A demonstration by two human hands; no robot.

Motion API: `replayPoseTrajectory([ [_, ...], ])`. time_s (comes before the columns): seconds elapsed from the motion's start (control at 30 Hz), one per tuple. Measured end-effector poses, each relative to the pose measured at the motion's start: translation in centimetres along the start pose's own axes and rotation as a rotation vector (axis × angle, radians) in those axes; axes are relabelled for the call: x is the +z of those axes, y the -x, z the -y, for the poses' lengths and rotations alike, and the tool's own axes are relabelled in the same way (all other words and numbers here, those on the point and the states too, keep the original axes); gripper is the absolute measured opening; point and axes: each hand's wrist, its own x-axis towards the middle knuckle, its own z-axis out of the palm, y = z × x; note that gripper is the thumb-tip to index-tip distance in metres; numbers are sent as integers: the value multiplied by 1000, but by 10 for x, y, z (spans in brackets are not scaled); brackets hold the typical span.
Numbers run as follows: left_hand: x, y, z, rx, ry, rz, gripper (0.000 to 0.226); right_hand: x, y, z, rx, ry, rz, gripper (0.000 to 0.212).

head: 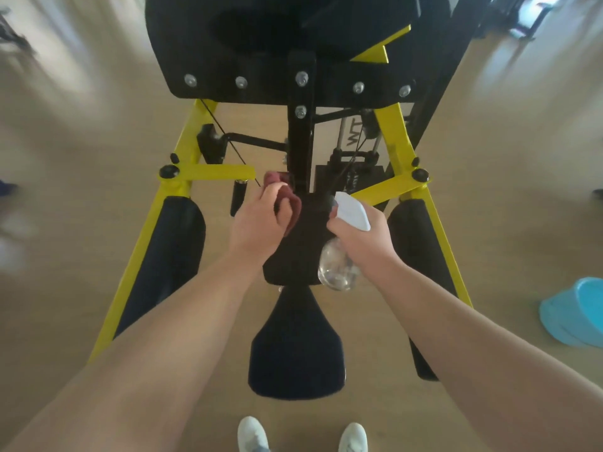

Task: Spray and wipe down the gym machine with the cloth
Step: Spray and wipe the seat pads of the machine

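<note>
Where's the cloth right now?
In the head view, the red cloth is bunched in the left hand, just left of centre by the machine's black post, beside the spray bottle in the right hand.

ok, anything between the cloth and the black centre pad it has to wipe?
Nothing visible. The left hand grips the maroon cloth right at the top edge of the black centre pad, beside the black post. The right hand holds the spray bottle on the pad's right side, clear of the cloth.

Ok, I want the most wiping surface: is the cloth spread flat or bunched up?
Bunched up. The dark red cloth is crumpled in the left hand, whose fingers curl round it.
</note>
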Motion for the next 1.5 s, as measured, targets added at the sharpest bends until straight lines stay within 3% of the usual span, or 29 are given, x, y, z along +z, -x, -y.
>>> replayPoseTrajectory([
  [0.07,2,0,7,-267,270,2,31,6,1,-1,-3,10,13,13],
  [0.13,4,-4,6,-381,307,-11,29,8,2,-4,1,21,18,15],
  [0.3,13,-15,-24,182,-219,-60,38,-4,4,-11,16,24,7,13],
  [0.37,20,-21,-45,279,-352,-29,40,-13,5,-14,28,27,-30,10],
  [0.53,47,-30,-72,606,-544,53,36,-40,4,-18,6,8,-105,15],
  [0.67,72,-28,-77,937,-714,137,15,-52,6,-26,14,31,-143,11],
  [0.8,73,-25,-72,1121,-712,198,15,-51,11,-35,44,30,-120,13],
  [0.87,60,-28,-70,1029,-619,179,23,-50,13,-36,36,32,-83,13],
  [1.03,32,-14,-45,449,-362,-121,43,-35,18,-29,50,18,-32,13],
  [1.13,25,-1,-25,211,-222,-200,46,-16,18,-21,40,17,28,12],
  [1.27,30,0,-21,-170,174,-263,50,6,15,-19,33,19,77,12],
  [1.5,51,18,-14,-843,970,-525,30,29,21,-44,72,27,84,15],
])
